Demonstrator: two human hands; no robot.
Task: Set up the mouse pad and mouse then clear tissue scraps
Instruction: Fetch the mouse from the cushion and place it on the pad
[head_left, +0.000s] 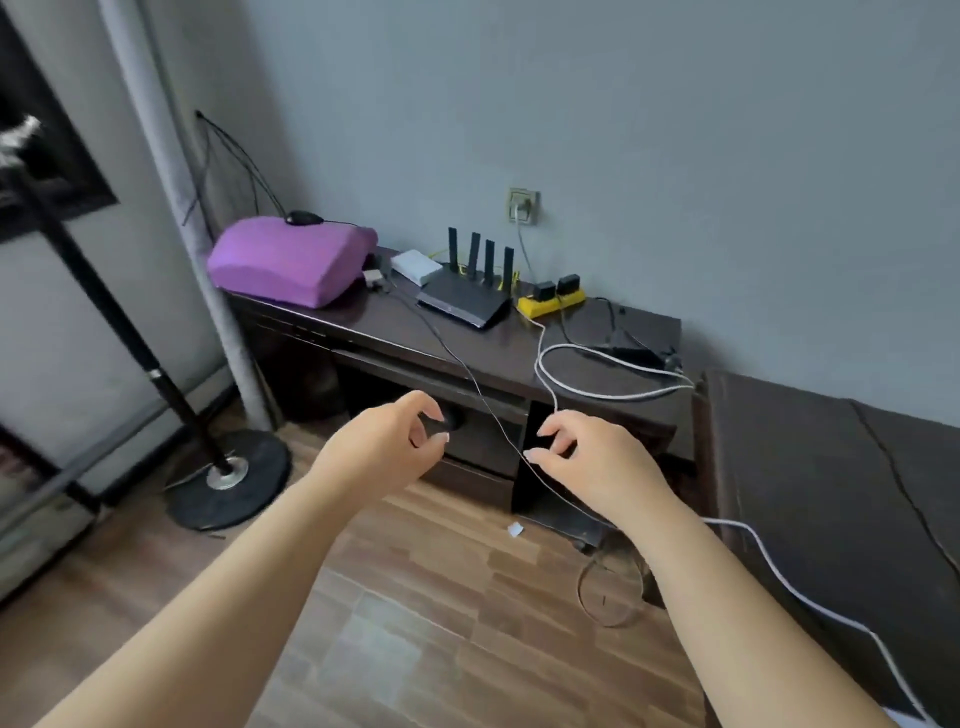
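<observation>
A black mouse (304, 217) lies on top of a purple cushion (291, 265) at the left end of the dark desk (467, 348). Its thin cord (457, 358) runs across the desk and hangs down over the front edge. A small white tissue scrap (515, 529) lies on the wooden floor below the desk. My left hand (395, 447) and my right hand (587, 457) reach forward in front of the desk drawers, fingers loosely curled, holding nothing that I can see. The hanging cord passes just beside my right thumb. No mouse pad shows.
On the desk stand a black router (465, 304), a white box (415, 266), a yellow power strip (550, 301) and a looped white cable (597, 395). A floor stand with a round base (228, 480) is at the left. A dark surface (831, 467) lies at the right.
</observation>
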